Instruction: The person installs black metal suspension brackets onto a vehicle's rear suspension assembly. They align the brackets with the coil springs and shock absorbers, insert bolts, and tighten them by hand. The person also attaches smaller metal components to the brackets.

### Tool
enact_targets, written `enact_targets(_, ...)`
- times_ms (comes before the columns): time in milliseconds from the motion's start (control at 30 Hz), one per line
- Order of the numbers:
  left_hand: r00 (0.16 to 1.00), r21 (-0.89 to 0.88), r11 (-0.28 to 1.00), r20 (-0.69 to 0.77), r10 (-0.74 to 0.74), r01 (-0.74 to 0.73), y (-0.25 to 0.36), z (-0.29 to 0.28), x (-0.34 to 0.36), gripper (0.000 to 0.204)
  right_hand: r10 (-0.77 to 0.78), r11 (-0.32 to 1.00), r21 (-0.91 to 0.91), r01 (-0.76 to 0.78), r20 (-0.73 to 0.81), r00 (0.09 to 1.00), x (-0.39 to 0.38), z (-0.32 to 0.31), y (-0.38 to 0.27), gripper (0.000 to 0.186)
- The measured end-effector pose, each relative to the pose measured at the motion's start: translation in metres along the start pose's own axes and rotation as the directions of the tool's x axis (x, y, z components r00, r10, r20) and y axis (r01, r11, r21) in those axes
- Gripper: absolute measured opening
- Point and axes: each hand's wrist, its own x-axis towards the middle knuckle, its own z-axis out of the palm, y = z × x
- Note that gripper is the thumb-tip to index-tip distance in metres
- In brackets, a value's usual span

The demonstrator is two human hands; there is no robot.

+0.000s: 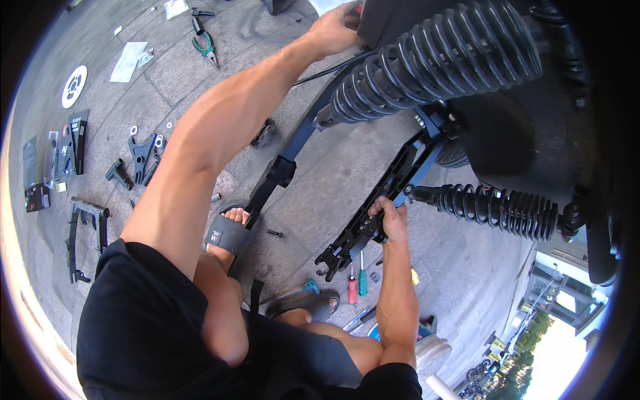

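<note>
My left hand (333,30) reaches to the top of the view, its fingers curled at the edge of a large dark panel (390,20); a bit of red shows by the fingertips. My right hand (392,219) is closed around a long black metal swingarm (353,243), which slants down toward my feet. Above it a big black coil-spring shock absorber (433,60) crosses the view. A smaller coil-spring shock absorber (493,210) lies right of my right hand. A second long black arm (300,147) runs down to my sandalled foot (230,233).
Green-handled pliers (205,48) lie on the paving at upper left. Black brackets (142,157), washers and small packages (77,143) are spread at left, near a black metal frame (87,233). Below the swingarm are red (352,290) and green (363,281) screwdrivers and a blue-headed tool (310,287).
</note>
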Motion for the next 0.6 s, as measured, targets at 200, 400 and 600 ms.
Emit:
enact_targets(200, 0.982, -0.113, 0.976, -0.017, -0.187, 0.184, -0.014, -0.006, 0.005, 0.058, 0.026, 1.0, -0.008, -0.026, -0.018, 1.0, -0.001, -0.002, 0.003, 0.008)
enact_targets(400, 0.977, -0.276, 0.944, -0.059, -0.206, 0.182, -0.009, 0.0, 0.004, 0.05, -0.006, 1.0, 0.008, 0.006, 0.04, 0.999, 0.001, -0.006, 0.006, 0.015)
enact_targets(600, 0.998, 0.006, 0.999, 0.021, -0.052, 0.052, -0.029, 0.0, 0.018, 0.036, 0.025, 0.998, 0.051, -0.026, 0.011, 1.0, 0.001, -0.009, 0.002, 0.008)
